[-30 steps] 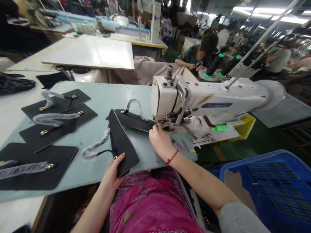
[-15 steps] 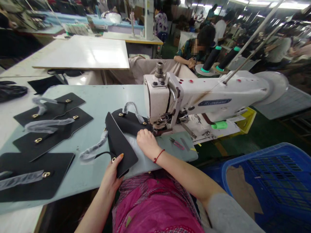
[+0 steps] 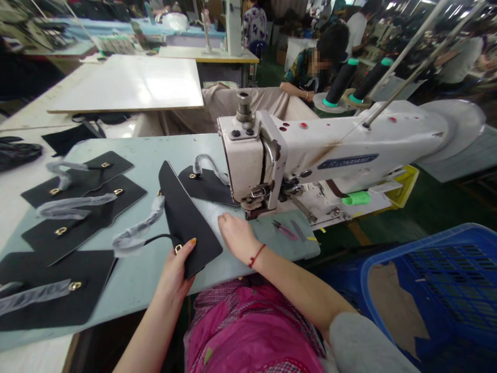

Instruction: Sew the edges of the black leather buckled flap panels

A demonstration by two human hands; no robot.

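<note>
My left hand (image 3: 180,267) is closed on the lower corner of a black bag panel (image 3: 190,223), thumb beside a gold ring fitting. The panel stands tilted over the table, its plastic-wrapped handle (image 3: 140,225) hanging to the left. My right hand (image 3: 237,238) has its fingers curled near the panel's right edge, just in front of the sewing machine (image 3: 252,171); what they hold, if anything, is hidden. Behind, another black panel (image 3: 209,184) with a wrapped handle lies flat, its right end by the machine's needle area.
Several black panels (image 3: 83,215) with wrapped handles lie at the left of the pale table (image 3: 135,150). Thread snips (image 3: 285,229) rest right of my right hand. A blue basket (image 3: 368,264) stands at the lower right. A person (image 3: 310,67) sits beyond the machine.
The held panel has been lifted slightly and turned more upright. The panel behind now lies flatter, and my right hand has come a little back from the machine's needle area.
</note>
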